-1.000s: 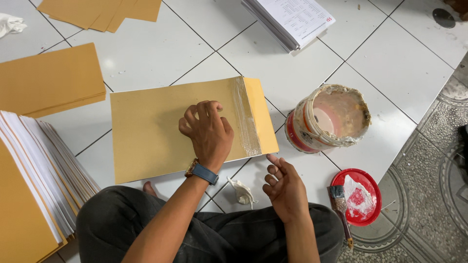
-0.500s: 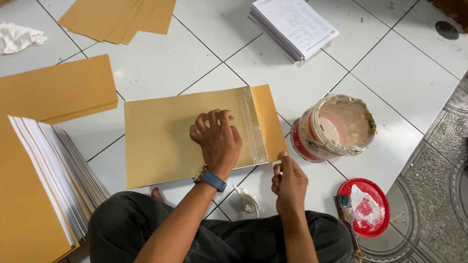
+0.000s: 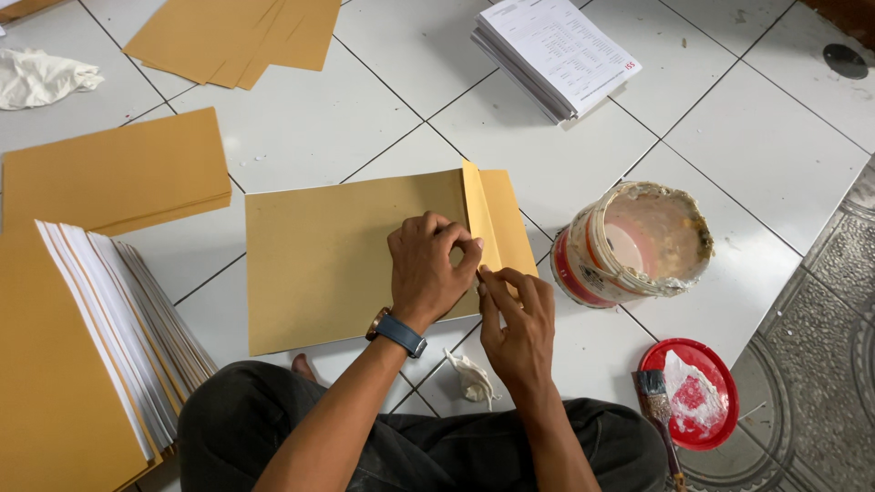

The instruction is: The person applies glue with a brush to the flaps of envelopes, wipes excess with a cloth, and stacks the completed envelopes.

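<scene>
Brown envelope (image 3: 346,264) beneath both hands (image 3: 474,282)

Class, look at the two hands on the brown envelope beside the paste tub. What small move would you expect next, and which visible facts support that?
Probably folding the flap down flat and pressing along it. The flap stands half-raised at the right end of the envelope; the left hand and right hand both pinch its lower edge. The open paste tub and brush suggest the flap is being glued.

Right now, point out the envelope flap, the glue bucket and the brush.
envelope flap (image 3: 480,219): head view, on the raised flap's upper half.
glue bucket (image 3: 583,273): head view, on its outer wall.
brush (image 3: 654,390): head view, on the bristles beside the red lid.
</scene>
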